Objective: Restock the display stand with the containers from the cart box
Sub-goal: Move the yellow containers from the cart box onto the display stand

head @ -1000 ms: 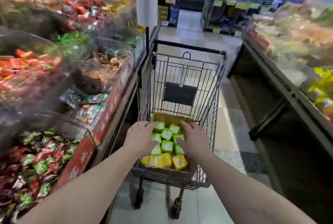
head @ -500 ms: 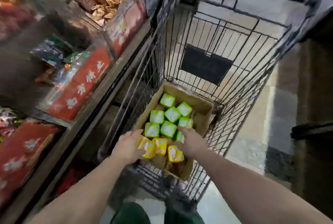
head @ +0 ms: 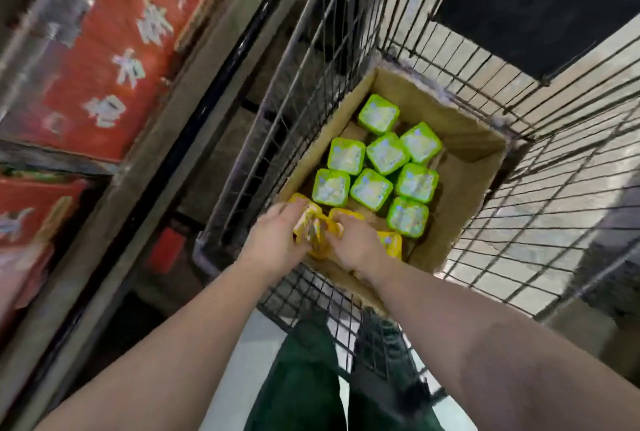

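An open cardboard box (head: 464, 139) sits in a wire shopping cart (head: 540, 208). Several green-lidded containers (head: 372, 189) stand upright in the box's far and middle part. Yellow containers (head: 317, 231) fill its near end. My left hand (head: 277, 243) grips a yellow container at the near left corner. My right hand (head: 356, 243) closes on the yellow containers beside it, and another yellow container (head: 393, 243) shows just right of that hand. Both hands meet over the same yellow cluster, which is blurred.
The display stand (head: 104, 59) with red signs in white characters runs along the left, its grey ledge (head: 194, 91) close to the cart's side. A black panel (head: 533, 7) hangs on the cart's far wall. My green trousers (head: 304, 378) show below the cart.
The view has tilted down and closer over the cart. Both hands have moved from the box's sides onto the yellow containers at its near end and closed on them.
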`<action>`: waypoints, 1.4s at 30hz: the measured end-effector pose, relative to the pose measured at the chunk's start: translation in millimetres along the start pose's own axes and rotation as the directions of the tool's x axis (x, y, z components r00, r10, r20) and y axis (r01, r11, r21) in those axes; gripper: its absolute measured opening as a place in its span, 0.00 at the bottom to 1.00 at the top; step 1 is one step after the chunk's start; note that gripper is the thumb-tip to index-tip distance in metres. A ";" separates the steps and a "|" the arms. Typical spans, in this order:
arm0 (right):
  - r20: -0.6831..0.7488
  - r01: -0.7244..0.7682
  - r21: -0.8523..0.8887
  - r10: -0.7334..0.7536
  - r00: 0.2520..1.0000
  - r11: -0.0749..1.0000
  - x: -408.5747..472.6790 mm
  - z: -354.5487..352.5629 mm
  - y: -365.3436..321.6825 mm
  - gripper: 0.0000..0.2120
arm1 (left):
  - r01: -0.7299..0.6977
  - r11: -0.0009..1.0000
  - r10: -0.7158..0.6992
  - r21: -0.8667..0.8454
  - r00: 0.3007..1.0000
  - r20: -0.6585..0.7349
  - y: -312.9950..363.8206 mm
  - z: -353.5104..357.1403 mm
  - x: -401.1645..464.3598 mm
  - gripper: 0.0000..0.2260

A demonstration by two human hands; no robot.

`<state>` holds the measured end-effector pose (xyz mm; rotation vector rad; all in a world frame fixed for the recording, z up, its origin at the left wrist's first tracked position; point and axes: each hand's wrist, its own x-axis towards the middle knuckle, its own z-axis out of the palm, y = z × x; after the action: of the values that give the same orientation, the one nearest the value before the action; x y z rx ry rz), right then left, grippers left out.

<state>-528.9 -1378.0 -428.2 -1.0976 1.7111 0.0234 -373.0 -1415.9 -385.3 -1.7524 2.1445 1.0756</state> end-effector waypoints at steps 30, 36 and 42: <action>0.071 -0.112 -0.310 0.141 0.988 0.944 -4.6 -41.3 83.7 0.42 | 0.328 0.782 -0.185 -0.530 0.934 0.305 -7.0 7.9 33.0 0.41; 0.014 -0.068 -0.502 0.086 0.996 0.862 -0.9 -23.0 90.4 0.41 | 0.340 0.761 -0.207 -0.553 0.934 0.291 -3.2 19.8 31.3 0.39; -0.026 -0.009 -0.723 -0.014 1.000 0.691 -1.0 -9.5 97.5 0.33 | 0.333 0.757 -0.200 -0.563 0.937 0.285 -0.7 18.7 31.8 0.38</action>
<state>-601.0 -1325.7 -469.0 -1.6784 1.7614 0.7532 -387.3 -1429.3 -416.5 -1.9862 1.4346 1.9051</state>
